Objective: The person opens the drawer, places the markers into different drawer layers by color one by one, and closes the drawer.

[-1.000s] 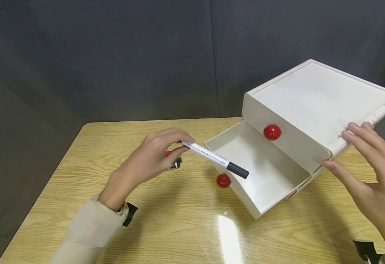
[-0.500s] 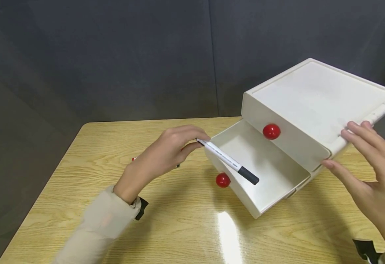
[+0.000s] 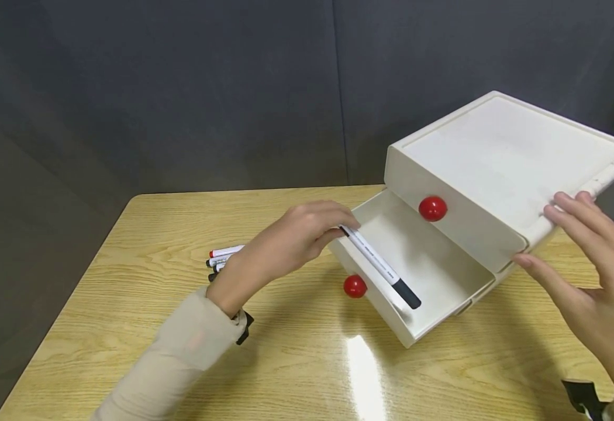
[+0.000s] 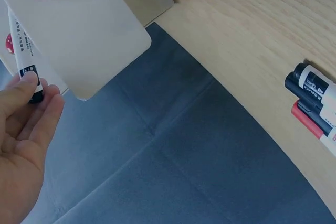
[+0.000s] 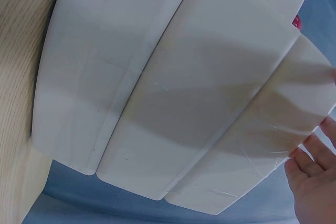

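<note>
Between the thumb and fingers of my left hand (image 3: 296,237) is a white marker (image 3: 372,257) with a black cap, pinched by its tail end. It slants over the pulled-out lower drawer (image 3: 444,283), its capped end low inside, near the front wall. In the left wrist view, the drawer front partly hides the marker (image 4: 22,43). My right hand (image 3: 602,280) touches the white drawer cabinet (image 3: 512,158), fingers along the top edge and thumb by the front corner. The right wrist view shows these fingers at the edge of the cabinet's side (image 5: 199,87).
Several markers (image 3: 225,252) lie together on the wooden table left of the cabinet, partly behind my left wrist. Red round knobs stick out from the lower drawer (image 3: 355,286) and the shut upper drawer (image 3: 433,208). A dark curtain (image 3: 233,93) hangs behind the table.
My left hand has moved right with the marker, bringing it from in front of the drawer to over and into it. The table markers have come into view. My right hand stays put.
</note>
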Demonstrator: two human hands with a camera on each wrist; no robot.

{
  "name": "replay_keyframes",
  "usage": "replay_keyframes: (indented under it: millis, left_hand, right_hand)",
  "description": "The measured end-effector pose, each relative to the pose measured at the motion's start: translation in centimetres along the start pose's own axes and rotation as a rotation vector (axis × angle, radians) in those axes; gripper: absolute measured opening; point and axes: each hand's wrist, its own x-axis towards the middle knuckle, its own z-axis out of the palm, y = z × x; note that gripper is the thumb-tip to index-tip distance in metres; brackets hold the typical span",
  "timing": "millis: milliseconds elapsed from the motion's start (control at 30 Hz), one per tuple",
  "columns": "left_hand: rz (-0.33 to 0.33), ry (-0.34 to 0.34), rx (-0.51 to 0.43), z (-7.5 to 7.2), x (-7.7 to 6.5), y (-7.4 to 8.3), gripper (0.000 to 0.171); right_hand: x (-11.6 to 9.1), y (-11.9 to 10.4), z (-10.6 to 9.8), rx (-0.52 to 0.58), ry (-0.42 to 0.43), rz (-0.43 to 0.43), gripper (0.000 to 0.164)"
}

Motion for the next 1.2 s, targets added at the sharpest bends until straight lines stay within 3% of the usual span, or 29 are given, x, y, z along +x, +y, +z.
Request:
replay_keyframes:
  millis: [333,867,1000,1200]
  left_hand:
    - [-0.022,-0.055,0.006,0.6,0.5,0.2,0.024]
    - [-0.030,-0.138,0.033,1.2,0.9,0.1,0.023]
    - [-0.060,-0.184,0.024,1.0,1.4,0.2,0.024]
    - [-0.158,-0.270,0.012,0.8,2.1,0.7,0.027]
  right_hand:
    - [0.4,-1.2,0.2,-0.008,0.010,0.017,0.081]
    - [0.0,-0.2,0.0,0.025,0.013,0.005,0.076]
    - [0.1,-0.5,0.0,0.022,0.019,0.006,0.077]
    - [0.3,-1.1,0.1,0.017,0.027,0.013,0.079]
